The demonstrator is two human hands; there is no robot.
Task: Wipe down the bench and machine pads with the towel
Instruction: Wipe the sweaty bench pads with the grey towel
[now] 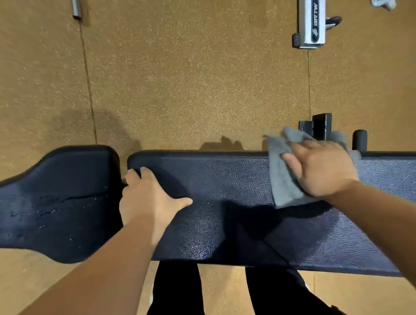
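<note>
Speckled floor (191,68), bench pad (233,206), right hand (322,167) pressing towel (280,175), left hand (149,197) bracing

Dark padded bench (231,193) on speckled floor (193,81), grey towel (280,175) flat on its pad.

Warm, yellowish indoor light falls from above, fairly dim and even. Soft shadows of the arms spread across the bench (230,180) and onto the floor (191,68) behind it. A faint sheen shows on the textured vinyl and on wet patches of the seat pad (51,201). Wide-angle bending curves the bench edges. The towel (281,175) is slightly motion-blurred; detail looks soft overall.
</note>
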